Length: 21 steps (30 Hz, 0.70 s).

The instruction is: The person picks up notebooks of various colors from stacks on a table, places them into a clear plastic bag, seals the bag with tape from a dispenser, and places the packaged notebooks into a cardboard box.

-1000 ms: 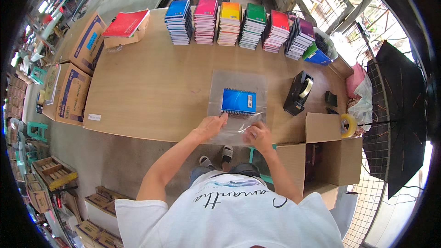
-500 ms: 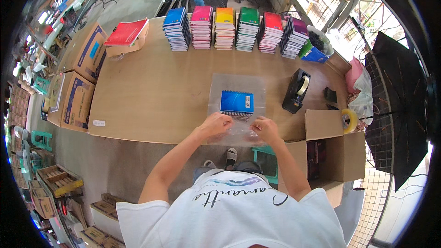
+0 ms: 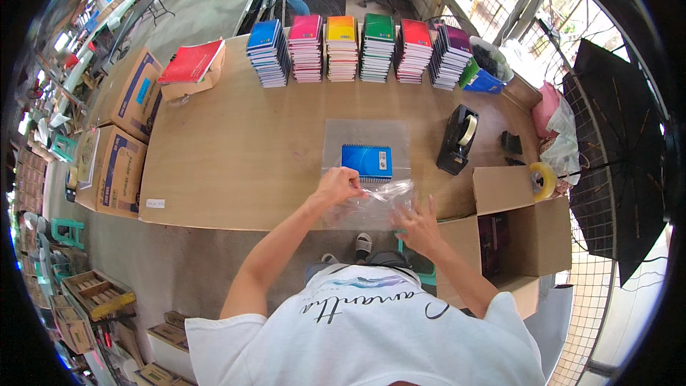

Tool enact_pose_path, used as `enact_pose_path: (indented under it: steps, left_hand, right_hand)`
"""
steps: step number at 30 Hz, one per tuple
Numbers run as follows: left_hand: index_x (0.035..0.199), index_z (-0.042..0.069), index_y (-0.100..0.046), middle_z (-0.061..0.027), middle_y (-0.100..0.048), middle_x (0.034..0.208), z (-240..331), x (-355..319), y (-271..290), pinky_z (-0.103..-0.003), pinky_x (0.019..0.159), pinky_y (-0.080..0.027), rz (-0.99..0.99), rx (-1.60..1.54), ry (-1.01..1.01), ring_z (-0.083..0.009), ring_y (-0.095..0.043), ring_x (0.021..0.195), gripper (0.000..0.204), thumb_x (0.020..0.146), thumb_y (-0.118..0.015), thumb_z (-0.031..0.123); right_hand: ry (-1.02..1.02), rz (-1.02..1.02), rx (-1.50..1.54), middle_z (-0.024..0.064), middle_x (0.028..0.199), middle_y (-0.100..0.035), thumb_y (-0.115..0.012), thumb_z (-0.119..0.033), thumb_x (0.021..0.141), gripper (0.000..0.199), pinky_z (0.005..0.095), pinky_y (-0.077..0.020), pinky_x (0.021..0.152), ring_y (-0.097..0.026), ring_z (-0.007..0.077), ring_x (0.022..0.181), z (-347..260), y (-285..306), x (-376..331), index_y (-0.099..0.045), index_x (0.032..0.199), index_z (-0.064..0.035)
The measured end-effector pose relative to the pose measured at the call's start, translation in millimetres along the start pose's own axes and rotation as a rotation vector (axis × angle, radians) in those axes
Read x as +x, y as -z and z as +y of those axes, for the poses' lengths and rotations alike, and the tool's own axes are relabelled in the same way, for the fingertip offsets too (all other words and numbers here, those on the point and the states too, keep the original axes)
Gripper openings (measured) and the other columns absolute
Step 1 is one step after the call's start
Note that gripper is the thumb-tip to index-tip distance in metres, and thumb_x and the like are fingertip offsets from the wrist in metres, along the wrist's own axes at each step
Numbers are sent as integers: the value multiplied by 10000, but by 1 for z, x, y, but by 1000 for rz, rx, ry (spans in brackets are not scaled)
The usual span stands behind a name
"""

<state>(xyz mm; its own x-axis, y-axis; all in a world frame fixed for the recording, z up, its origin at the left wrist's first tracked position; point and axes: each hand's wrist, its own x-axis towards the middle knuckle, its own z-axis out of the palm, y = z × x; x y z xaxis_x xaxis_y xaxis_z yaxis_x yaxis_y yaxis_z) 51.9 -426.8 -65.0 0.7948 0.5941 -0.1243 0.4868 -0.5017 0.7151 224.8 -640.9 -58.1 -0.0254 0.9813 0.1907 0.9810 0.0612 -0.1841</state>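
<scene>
A blue spiral notebook [image 3: 366, 162] lies on the table within a see-through plastic bag [image 3: 398, 140], its coil edges facing away from and toward me. At the notebook's near left corner my left hand [image 3: 339, 186] is closed, pinching the bag's crumpled plastic. My right hand [image 3: 419, 227] is at the bag's near right edge by the table's front. Its fingers are spread apart, close to or touching the loose plastic; whether they touch it I cannot tell.
Colourful notebook stacks [image 3: 342, 46] line the table's [image 3: 236, 143] far edge. A black tape dispenser [image 3: 457, 139] stands right of the bag. An open carton [image 3: 504, 243] is at the front right, with a tape roll [image 3: 543, 180] near it. Closed cartons [image 3: 118, 175] are at the left.
My right hand has gone from pinching the bag to spread fingers, lower and slightly right. The plastic between the hands has bunched up. My left hand still holds the bag.
</scene>
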Motion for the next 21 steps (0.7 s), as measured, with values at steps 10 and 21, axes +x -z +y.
enact_pose_path:
  steps: [10,21]
  left_hand:
    - [893,141,-611,-105,-657,841,3,-12,8,-406,679,-484,128,82,-191,-298,-639,831,136,795,-687,196]
    - [1357,142,-437,-161,-402,1339,21,-26,-88,-519,1024,-304,392,372,-304,-351,-402,1205,688,766,-702,375]
  right_hand:
    - [-186,166,-93,15,949,-662,-783,-273,662,436,572,-290,1021,-594,228,1034,-12,-9,59,-689,1075,-168]
    - [-443,-255,952,46,646,-662,-750,-103,723,132,259,-491,529,-609,110,567,129,-22,133,-710,818,-21]
